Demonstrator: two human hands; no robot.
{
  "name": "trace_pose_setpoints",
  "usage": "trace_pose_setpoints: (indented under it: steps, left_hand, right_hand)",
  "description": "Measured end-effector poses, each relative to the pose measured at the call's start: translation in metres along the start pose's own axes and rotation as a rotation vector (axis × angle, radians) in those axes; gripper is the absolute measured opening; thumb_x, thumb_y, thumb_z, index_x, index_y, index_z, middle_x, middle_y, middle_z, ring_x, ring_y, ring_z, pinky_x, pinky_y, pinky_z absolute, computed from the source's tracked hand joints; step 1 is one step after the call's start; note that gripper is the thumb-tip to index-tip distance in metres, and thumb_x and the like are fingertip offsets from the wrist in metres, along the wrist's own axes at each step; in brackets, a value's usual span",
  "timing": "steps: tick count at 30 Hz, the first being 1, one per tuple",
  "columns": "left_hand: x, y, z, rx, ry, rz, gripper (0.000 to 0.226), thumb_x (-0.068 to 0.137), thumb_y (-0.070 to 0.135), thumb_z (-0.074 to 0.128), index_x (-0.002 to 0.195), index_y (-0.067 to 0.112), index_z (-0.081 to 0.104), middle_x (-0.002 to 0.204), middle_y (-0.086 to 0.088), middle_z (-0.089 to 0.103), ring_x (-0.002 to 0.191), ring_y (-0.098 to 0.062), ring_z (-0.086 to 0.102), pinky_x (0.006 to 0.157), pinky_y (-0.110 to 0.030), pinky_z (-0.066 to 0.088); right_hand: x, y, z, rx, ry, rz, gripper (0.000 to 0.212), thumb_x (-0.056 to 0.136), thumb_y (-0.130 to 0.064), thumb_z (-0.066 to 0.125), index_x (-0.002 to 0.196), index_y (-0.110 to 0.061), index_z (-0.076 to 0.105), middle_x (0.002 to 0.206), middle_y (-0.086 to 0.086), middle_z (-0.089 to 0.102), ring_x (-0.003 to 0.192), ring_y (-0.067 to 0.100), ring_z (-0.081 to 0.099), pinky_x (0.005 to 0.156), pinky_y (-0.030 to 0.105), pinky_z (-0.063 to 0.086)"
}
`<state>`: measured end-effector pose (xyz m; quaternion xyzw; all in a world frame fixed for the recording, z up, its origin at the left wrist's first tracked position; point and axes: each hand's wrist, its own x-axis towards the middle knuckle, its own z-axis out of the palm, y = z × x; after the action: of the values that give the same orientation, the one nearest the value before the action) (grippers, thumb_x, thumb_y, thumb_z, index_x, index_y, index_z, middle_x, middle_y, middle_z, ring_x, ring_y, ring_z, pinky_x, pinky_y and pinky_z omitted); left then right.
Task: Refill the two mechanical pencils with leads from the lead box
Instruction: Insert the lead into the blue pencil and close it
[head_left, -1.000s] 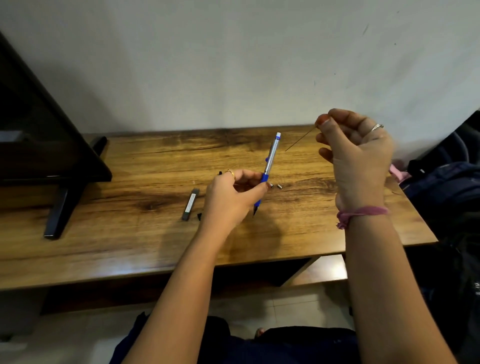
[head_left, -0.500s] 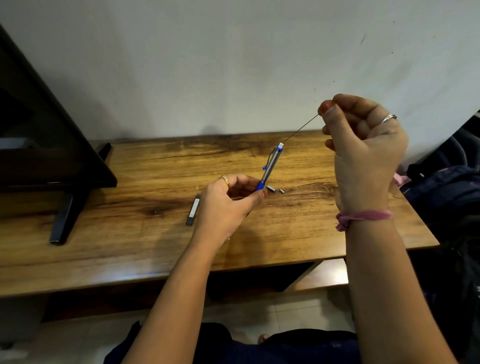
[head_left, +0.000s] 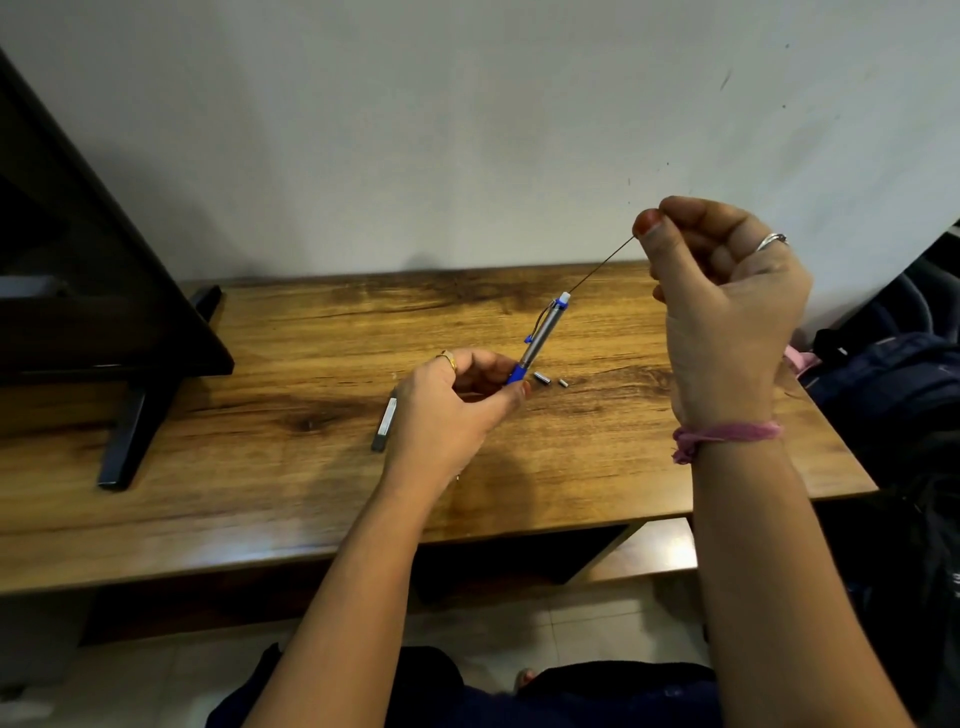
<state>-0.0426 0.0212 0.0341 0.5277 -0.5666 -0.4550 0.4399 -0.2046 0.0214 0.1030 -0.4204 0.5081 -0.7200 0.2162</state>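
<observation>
My left hand grips a blue and silver mechanical pencil by its lower end, tilted with its open white top toward the upper right. My right hand pinches a thin dark lead between thumb and forefinger; the lead's lower tip sits just at the pencil's top opening. A dark lead box with a pale label lies on the wooden table left of my left hand. Two small loose metal pieces rest on the table beside the pencil. A second pencil is not visible.
A black monitor or TV with its stand foot fills the table's left end. A dark blue bag sits off the table's right edge. A white wall rises directly behind the table.
My left hand has tilted the pencil's top to the right. My right hand has brought the lead's tip down to the pencil's open top.
</observation>
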Motion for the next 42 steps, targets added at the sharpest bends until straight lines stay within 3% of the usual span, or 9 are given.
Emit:
trace_pose_setpoints:
  steps: [27, 30, 37, 42]
  left_hand:
    - [-0.002, 0.004, -0.002, 0.045, 0.005, 0.022, 0.02, 0.073, 0.012, 0.081, 0.081, 0.027, 0.07, 0.078, 0.01, 0.073, 0.07, 0.0, 0.066, 0.063, -0.014, 0.052]
    - [-0.002, 0.003, -0.001, 0.038, 0.014, 0.017, 0.021, 0.073, 0.012, 0.081, 0.078, 0.029, 0.07, 0.077, 0.009, 0.073, 0.071, -0.002, 0.067, 0.064, -0.017, 0.054]
    - [-0.002, 0.002, 0.003, 0.025, 0.005, -0.005, 0.02, 0.074, 0.012, 0.08, 0.08, 0.027, 0.07, 0.077, 0.009, 0.073, 0.071, -0.002, 0.068, 0.061, -0.017, 0.052]
    - [-0.002, 0.002, 0.002, 0.003, 0.006, -0.018, 0.019, 0.073, 0.011, 0.08, 0.083, 0.024, 0.071, 0.078, 0.008, 0.073, 0.07, -0.002, 0.068, 0.06, -0.016, 0.052]
  right_hand:
    - [0.001, 0.005, 0.0, -0.109, -0.05, -0.054, 0.011, 0.081, -0.026, 0.075, 0.089, -0.026, 0.068, 0.085, 0.002, 0.072, 0.076, 0.012, 0.064, 0.066, 0.028, 0.05]
    - [0.001, 0.008, 0.0, -0.146, -0.108, -0.063, 0.011, 0.081, -0.024, 0.075, 0.09, -0.025, 0.068, 0.085, 0.0, 0.073, 0.08, 0.014, 0.068, 0.072, 0.031, 0.054]
    - [-0.005, 0.011, 0.0, -0.354, -0.24, -0.121, 0.012, 0.085, -0.026, 0.07, 0.097, -0.025, 0.068, 0.082, -0.018, 0.068, 0.073, -0.005, 0.062, 0.066, 0.011, 0.047]
    - [-0.004, 0.014, 0.0, -0.386, -0.255, -0.129, 0.016, 0.086, -0.026, 0.07, 0.1, -0.021, 0.07, 0.081, -0.02, 0.067, 0.071, -0.012, 0.062, 0.065, 0.005, 0.044]
